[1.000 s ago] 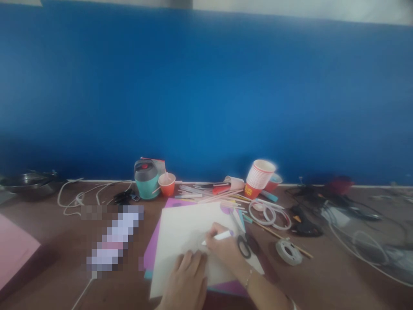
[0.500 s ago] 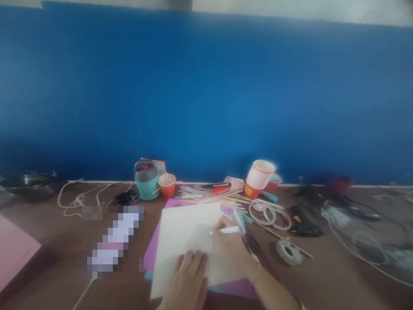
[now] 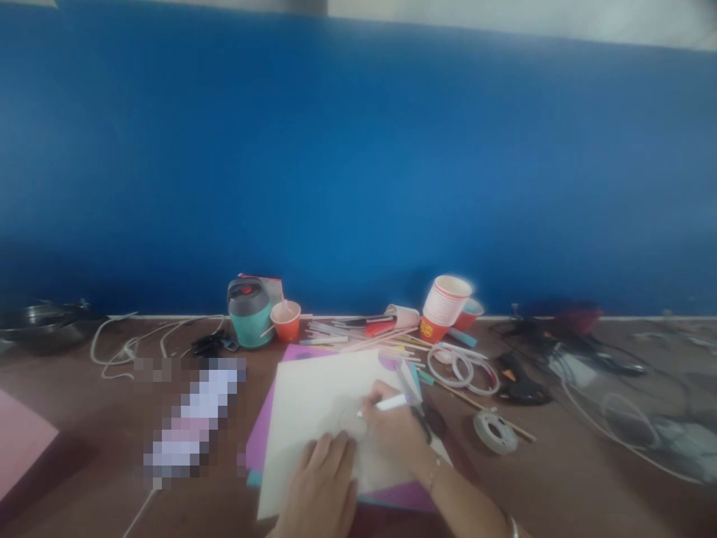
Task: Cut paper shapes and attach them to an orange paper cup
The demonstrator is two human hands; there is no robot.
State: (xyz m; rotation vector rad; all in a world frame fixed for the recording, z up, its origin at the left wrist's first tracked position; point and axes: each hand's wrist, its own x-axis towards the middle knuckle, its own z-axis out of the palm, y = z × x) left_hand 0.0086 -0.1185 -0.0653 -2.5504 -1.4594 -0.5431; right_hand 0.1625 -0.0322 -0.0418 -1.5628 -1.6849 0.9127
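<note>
A white sheet of paper (image 3: 314, 388) lies on top of purple and blue sheets (image 3: 261, 441) in front of me. My left hand (image 3: 322, 478) rests flat on its near part, fingers stretched out. Pinched in my right hand (image 3: 392, 430) is a white pen (image 3: 390, 403), its tip at the paper just beyond the left fingertips. Around the tip a faint round outline shows, too blurred to make out fully. Partly hidden behind the right hand lies a pair of scissors (image 3: 408, 385) with dark handles, on the right side of the sheets.
Beyond the paper lie several sticks and pens (image 3: 336, 332). A teal jug (image 3: 249, 317), a red cup (image 3: 285, 321) and stacked paper cups (image 3: 445, 306) stand near the blue wall. Tape rolls (image 3: 496, 432) sit at right, beside a dark glue gun (image 3: 520, 385). Cables (image 3: 582, 403) spread further right.
The pen tip has moved slightly left and nearer to me over the paper. My left hand stays on the sheet. The whole view has shifted a little.
</note>
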